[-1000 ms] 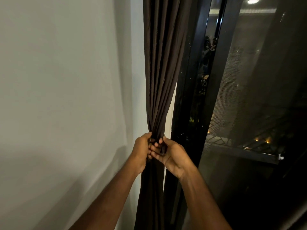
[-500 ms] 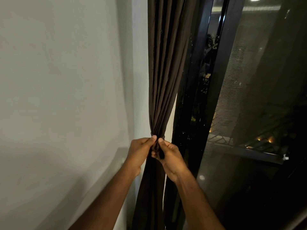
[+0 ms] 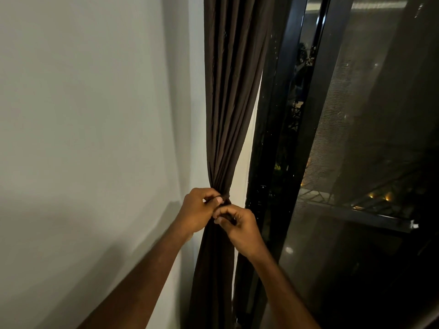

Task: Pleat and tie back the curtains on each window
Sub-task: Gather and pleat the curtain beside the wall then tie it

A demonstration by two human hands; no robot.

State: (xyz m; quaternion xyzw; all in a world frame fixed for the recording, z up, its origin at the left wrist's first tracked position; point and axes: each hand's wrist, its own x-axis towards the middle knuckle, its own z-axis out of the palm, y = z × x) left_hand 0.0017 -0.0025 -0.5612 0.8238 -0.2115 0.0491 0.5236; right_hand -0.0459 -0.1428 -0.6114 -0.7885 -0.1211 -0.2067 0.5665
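The left hand [image 3: 197, 210] and right hand [image 3: 240, 227] pinch a dark tie-back [image 3: 225, 202]. It cinches the pleated brown curtain [image 3: 228, 103] beside the window frame [image 3: 273, 138].

Both bare forearms reach up and forward from bottom of frame, converging at centre. Left hand [image 3: 198, 211] higher, back toward camera, fingers curled, thumb and forefinger pinching. Right hand [image 3: 240, 230] just below and right, touching left, fingers curled inward, thumb tip pressed against forefinger. Wrists straight.
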